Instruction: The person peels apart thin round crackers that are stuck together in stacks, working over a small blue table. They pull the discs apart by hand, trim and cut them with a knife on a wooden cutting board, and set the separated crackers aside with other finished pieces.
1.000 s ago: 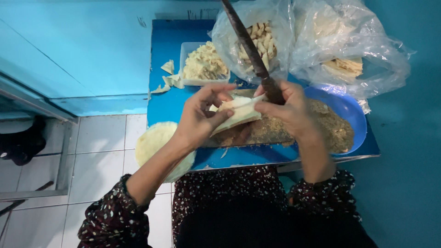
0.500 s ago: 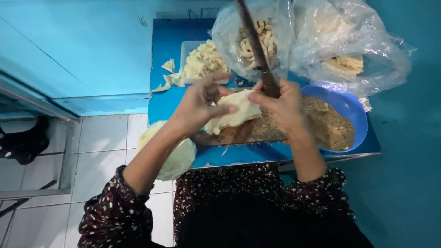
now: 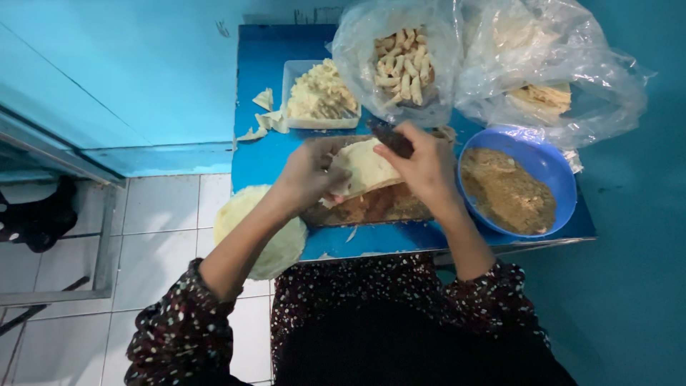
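Observation:
Both my hands meet over a brown wooden board (image 3: 371, 207) on a small blue table (image 3: 257, 154). My left hand (image 3: 307, 175) pinches the left edge of a pale, thin dough sheet (image 3: 364, 166) lifted off the board. My right hand (image 3: 426, 170) presses on the sheet's right side and grips a knife by its dark handle (image 3: 391, 137). The blade is hidden from view.
A blue bowl (image 3: 532, 154) of brown crumbly filling stands right of the board. Behind are a white tray (image 3: 289, 93) of dough scraps, a clear bag of small rolls (image 3: 404, 68) and a bag of flat sheets (image 3: 547, 96). A stack of round sheets (image 3: 259, 229) overhangs the table's left front corner.
The knife's long blade, which pointed up and away over the bags, has dropped out of sight. Both hands have sunk closer to the board with the dough sheet.

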`<action>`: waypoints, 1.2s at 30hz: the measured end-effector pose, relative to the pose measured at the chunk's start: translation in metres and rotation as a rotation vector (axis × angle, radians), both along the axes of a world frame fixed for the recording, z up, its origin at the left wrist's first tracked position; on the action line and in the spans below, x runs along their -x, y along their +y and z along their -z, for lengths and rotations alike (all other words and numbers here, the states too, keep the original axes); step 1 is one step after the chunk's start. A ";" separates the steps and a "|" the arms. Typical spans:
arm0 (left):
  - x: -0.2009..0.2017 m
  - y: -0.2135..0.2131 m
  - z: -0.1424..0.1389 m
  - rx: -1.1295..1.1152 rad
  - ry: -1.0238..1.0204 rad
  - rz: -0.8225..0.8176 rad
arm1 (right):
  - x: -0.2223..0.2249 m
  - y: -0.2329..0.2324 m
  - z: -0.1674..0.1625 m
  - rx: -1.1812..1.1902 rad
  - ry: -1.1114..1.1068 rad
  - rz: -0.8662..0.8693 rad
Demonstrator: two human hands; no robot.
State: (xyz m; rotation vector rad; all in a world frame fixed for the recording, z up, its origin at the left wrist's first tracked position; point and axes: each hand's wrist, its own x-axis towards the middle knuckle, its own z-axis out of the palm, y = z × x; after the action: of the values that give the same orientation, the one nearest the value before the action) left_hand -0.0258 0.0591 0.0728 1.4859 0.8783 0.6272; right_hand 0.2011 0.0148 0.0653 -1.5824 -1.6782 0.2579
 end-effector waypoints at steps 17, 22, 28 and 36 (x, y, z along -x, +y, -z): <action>-0.020 -0.013 0.023 -0.667 0.688 -0.164 | 0.003 0.010 0.012 -0.145 -0.236 -0.017; -0.015 -0.023 0.005 -0.687 0.848 -0.155 | -0.008 -0.001 0.004 -0.142 -0.279 0.048; 0.008 -0.032 -0.003 -1.151 0.592 -0.131 | -0.028 -0.052 -0.003 -0.030 0.276 -0.130; 0.042 -0.022 0.014 -1.368 0.359 0.289 | -0.002 -0.127 0.000 0.392 0.128 0.176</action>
State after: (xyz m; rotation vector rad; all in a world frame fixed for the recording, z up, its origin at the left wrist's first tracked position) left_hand -0.0683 0.0369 0.0588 2.9582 0.4015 0.7906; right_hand 0.2034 -0.1120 0.0652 -1.9427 -1.4377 0.6132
